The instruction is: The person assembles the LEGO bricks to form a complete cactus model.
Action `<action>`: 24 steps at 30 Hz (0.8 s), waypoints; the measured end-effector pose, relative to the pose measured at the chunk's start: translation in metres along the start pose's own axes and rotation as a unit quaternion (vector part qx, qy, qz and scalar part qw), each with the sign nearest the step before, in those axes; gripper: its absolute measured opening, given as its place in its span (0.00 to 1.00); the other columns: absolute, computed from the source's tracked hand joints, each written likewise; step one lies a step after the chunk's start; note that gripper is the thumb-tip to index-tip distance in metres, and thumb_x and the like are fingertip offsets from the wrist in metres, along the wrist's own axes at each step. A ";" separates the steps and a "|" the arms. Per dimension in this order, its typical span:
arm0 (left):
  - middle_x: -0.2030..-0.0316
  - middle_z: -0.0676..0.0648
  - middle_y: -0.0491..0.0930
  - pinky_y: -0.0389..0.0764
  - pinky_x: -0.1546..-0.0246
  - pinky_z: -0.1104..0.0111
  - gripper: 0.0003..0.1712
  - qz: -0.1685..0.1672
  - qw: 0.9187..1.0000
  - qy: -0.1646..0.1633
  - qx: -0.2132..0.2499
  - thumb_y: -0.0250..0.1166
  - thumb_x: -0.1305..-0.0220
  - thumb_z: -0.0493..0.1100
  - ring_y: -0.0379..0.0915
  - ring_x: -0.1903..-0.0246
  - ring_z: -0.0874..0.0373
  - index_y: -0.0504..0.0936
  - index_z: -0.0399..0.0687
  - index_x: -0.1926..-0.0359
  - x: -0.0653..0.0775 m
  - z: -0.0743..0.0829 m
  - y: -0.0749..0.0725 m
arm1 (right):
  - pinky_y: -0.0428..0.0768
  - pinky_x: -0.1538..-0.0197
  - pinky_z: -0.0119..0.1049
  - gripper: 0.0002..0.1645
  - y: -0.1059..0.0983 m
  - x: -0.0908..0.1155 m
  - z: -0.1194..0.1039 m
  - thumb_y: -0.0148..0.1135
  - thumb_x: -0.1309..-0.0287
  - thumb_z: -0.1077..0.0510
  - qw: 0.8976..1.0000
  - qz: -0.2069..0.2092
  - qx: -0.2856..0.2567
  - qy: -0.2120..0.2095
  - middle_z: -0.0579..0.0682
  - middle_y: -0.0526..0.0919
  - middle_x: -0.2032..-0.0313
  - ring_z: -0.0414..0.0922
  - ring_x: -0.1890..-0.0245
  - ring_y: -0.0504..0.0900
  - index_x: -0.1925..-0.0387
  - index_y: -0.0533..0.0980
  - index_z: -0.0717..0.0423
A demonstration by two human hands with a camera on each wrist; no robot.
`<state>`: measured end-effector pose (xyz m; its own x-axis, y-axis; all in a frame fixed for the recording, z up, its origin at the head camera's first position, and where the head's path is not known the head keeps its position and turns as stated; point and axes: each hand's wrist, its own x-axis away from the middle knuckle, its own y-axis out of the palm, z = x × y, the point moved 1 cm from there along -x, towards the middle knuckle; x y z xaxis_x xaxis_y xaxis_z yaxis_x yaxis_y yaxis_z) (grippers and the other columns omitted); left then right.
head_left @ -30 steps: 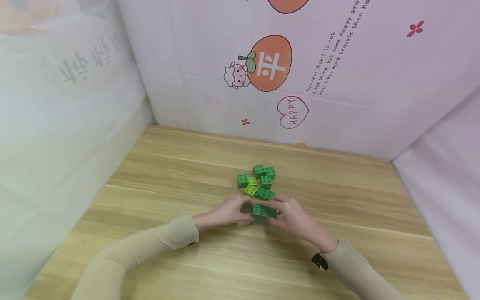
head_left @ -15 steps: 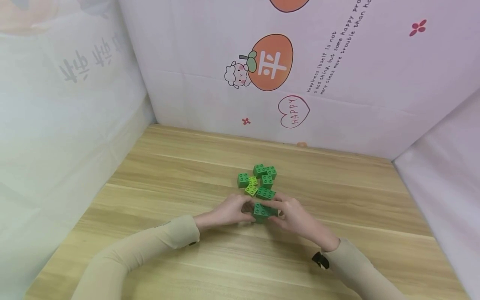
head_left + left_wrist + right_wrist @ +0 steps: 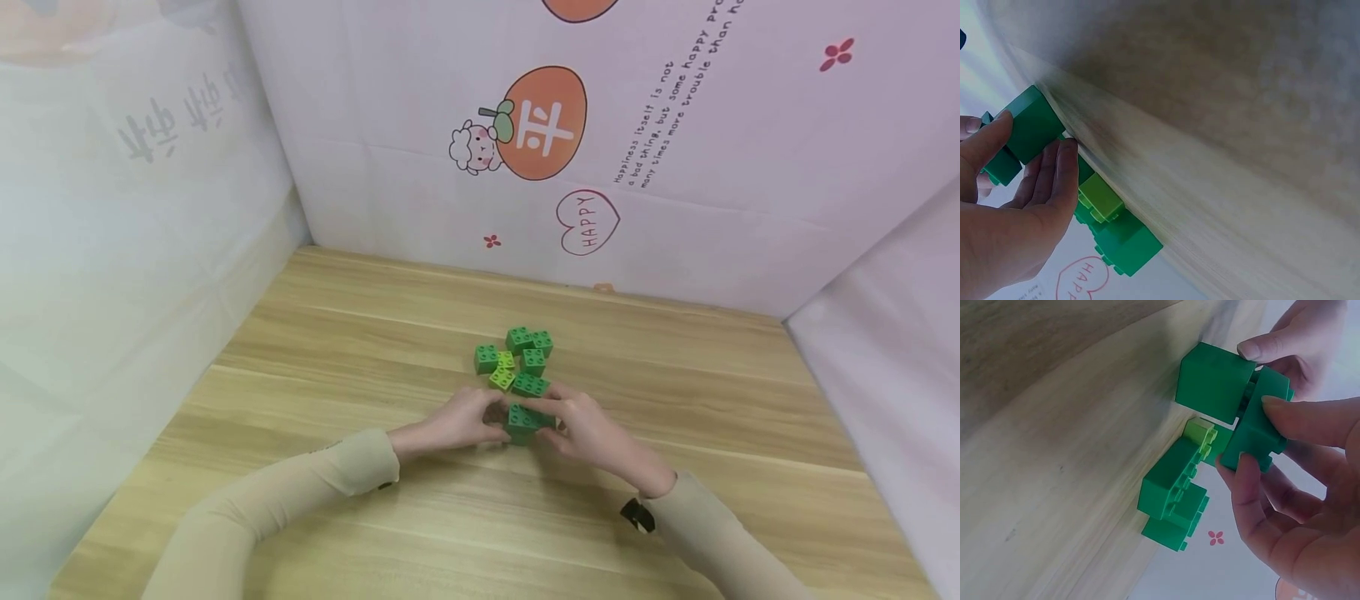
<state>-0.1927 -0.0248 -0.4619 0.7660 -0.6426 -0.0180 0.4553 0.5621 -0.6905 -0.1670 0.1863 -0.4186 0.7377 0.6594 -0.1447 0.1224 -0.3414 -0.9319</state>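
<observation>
In front of the person, a large green toy building block stands on the wooden table. My left hand holds it from the left side, the thumb on one face and the fingers on the opposite one, as the left wrist view shows. Between thumb and fingers of my right hand is a smaller green building brick. It sits over the block's studs, slightly tilted, with a narrow gap showing between them. Just behind lie loose bricks: a dark green one, a lime one and several more green ones.
The loose bricks form a small cluster right beyond both hands, with a green brick at its left. Bare wooden table stretches around it. A printed white cloth hangs behind, and white cloth sides flank the table.
Both hands and the bricks stay almost in place. The whole head view shifts only very slightly.
</observation>
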 end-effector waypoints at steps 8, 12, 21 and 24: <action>0.55 0.48 0.87 0.83 0.52 0.74 0.20 0.000 1.000 0.005 -0.011 0.73 0.42 0.42 0.83 0.55 0.59 0.82 0.44 0.49 -0.001 -0.001 0.000 | 0.76 0.73 0.18 0.30 0.000 0.002 -0.002 0.73 0.53 0.69 1.000 0.009 0.006 -0.001 0.52 0.82 0.63 0.36 0.73 0.76 0.44 0.80 0.58; 0.55 0.48 0.87 0.83 0.52 0.73 0.20 0.000 1.000 0.004 -0.014 0.73 0.43 0.42 0.83 0.55 0.59 0.82 0.43 0.49 -0.001 -0.001 0.000 | 0.74 0.74 0.19 0.30 0.000 0.003 -0.003 0.73 0.53 0.69 1.000 0.011 0.009 -0.005 0.51 0.80 0.64 0.38 0.74 0.75 0.44 0.80 0.58; 0.55 0.48 0.87 0.84 0.51 0.71 0.20 -0.001 1.000 0.001 -0.009 0.73 0.42 0.42 0.83 0.54 0.58 0.82 0.43 0.49 -0.001 0.000 0.000 | 0.75 0.73 0.20 0.30 0.003 0.003 -0.004 0.74 0.54 0.69 1.000 0.023 0.019 0.001 0.50 0.79 0.64 0.39 0.72 0.75 0.45 0.81 0.58; 0.55 0.48 0.87 0.84 0.51 0.70 0.20 -0.001 1.000 0.002 -0.005 0.73 0.42 0.41 0.83 0.54 0.58 0.82 0.43 0.49 -0.001 0.000 0.000 | 0.75 0.72 0.21 0.31 0.004 0.003 -0.005 0.74 0.54 0.69 0.999 0.028 0.023 0.000 0.49 0.78 0.64 0.39 0.71 0.74 0.44 0.81 0.58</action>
<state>-0.1936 -0.0246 -0.4621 0.7634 -0.6457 -0.0190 0.4526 0.5556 -0.6975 -0.1606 0.1837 -0.4212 0.7432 0.6396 -0.1964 0.0505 -0.3463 -0.9368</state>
